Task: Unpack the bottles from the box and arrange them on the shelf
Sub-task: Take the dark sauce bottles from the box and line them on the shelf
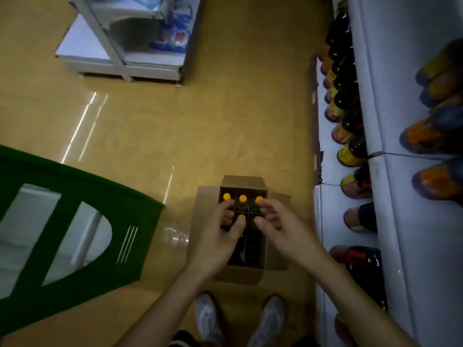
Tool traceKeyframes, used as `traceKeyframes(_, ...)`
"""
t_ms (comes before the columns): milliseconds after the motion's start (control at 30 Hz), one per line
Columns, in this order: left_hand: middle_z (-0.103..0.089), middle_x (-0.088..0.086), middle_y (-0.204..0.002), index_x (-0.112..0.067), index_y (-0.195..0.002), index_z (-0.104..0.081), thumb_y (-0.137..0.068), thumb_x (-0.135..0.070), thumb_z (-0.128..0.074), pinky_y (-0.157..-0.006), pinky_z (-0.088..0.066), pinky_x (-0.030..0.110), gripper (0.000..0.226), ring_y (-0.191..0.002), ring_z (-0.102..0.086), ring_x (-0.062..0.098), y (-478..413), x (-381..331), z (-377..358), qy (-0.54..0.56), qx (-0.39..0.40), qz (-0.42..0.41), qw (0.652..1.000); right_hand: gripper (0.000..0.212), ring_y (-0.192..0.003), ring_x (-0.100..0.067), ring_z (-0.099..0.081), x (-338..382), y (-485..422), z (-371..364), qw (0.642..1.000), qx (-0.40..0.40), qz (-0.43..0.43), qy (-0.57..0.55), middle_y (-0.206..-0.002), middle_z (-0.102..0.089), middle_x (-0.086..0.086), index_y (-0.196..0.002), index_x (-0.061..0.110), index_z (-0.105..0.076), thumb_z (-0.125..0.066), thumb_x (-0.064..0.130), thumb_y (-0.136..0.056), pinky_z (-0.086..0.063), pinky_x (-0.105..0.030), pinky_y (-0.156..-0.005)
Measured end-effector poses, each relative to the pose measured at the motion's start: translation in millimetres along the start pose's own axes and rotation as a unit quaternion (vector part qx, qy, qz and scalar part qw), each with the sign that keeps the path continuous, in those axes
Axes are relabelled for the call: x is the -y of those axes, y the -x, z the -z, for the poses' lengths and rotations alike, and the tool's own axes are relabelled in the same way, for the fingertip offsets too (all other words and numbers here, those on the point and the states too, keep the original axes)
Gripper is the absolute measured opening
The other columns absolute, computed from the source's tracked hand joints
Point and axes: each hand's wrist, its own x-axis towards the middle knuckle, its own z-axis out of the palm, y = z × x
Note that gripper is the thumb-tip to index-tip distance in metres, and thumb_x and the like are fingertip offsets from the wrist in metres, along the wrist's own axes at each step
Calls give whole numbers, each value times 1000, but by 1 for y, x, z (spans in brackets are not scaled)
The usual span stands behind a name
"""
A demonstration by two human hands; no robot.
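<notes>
An open cardboard box [244, 274] stands on the floor in front of my feet. Inside it, dark bottles with orange caps [242, 198] fill the far cells; the near cells look dark. My left hand [220, 236] reaches over the box with fingers spread, thumb by one orange cap and fingertips near another. My right hand [278, 226] hovers beside it, fingers apart, its fingertips at the caps on the right side. Neither hand has closed around a bottle. The white shelf [333, 221] runs along the right, with dark bottles [349, 152] in a row on it.
A green frame [75, 241] leans at the left, close to the box. A white shelving unit [120, 58] with blue packages stands at the far side of the tan floor. An upper white shelf board [390, 121] at right carries orange-topped items. My two shoes [208, 316] are just behind the box.
</notes>
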Motion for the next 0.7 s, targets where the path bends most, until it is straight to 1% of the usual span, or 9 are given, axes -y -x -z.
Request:
traceKeyframes(67,-57,-13,-118,-36,-139,-45,-102,-31,-58,-74,-48,1,40,-106,-56,-4,-12,25,-12,-5,0,-3,1000,43,-116,-6,-56,-25,-15,-19,1000,-2,2,5,-128,-56,9,-143,30,-48,-58,35,-101,-54,-31,-95)
traceKeyframes(133,-55,-17,-115,-34,-141,-44,-101,-29,-59,-75,-47,2,43,-107,-54,-5,-26,52,-24,-8,0,-6,1000,44,-117,-6,-56,-50,-30,-37,1000,-4,6,12,-129,-56,9,-143,29,-49,-59,36,-101,-54,-31,-95)
traceKeyframes(267,-55,-13,-122,-31,-147,-42,-100,-32,-60,-78,-47,5,50,-112,-53,-4,-56,118,-46,-34,8,-12,999,45,-115,-4,-55,-107,-61,-75,999,4,33,30,-132,-55,9,-144,28,-49,-59,36,-100,-55,-29,-93)
traceKeyframes(367,-54,-12,-126,-33,-148,-41,-100,-35,-60,-79,-45,9,52,-119,-52,2,-80,169,-60,-61,29,-11,998,43,-115,-4,-55,-152,-83,-100,996,15,54,66,-132,-54,9,-142,32,-49,-59,38,-100,-54,-27,-90)
traceKeyframes(467,-51,-12,-130,-35,-150,-38,-99,-38,-59,-84,-44,11,55,-123,-51,4,-102,211,-69,-106,56,-25,992,42,-112,-2,-54,-190,-105,-117,993,29,61,101,-131,-54,12,-141,36,-47,-57,41,-100,-53,-27,-89)
traceKeyframes(533,-48,-15,-131,-34,-151,-37,-99,-38,-59,-88,-42,9,56,-124,-48,1,-115,234,-74,-152,69,-46,985,42,-109,0,-52,-211,-116,-126,989,40,69,127,-130,-53,13,-140,39,-46,-56,41,-100,-51,-24,-87)
traceKeyframes(567,-47,-15,-132,-33,-151,-38,-99,-38,-59,-91,-43,10,56,-126,-46,-1,-121,241,-74,-174,73,-58,980,42,-109,0,-52,-219,-120,-128,986,45,75,142,-130,-52,13,-141,39,-45,-56,42,-100,-51,-24,-87)
traceKeyframes(633,-50,-12,-138,-32,-150,-40,-98,-40,-60,-100,-49,23,56,-130,-47,1,-137,260,-78,-210,78,-92,970,45,-113,-2,-52,-236,-129,-135,979,62,90,174,-134,-51,12,-143,36,-43,-55,42,-101,-51,-27,-91)
traceKeyframes(700,-53,-8,-138,-34,-148,-42,-97,-43,-60,-102,-53,34,55,-129,-51,5,-152,274,-82,-238,84,-120,960,48,-119,-6,-51,-252,-139,-142,970,79,109,202,-137,-50,12,-146,34,-42,-55,42,-101,-51,-30,-95)
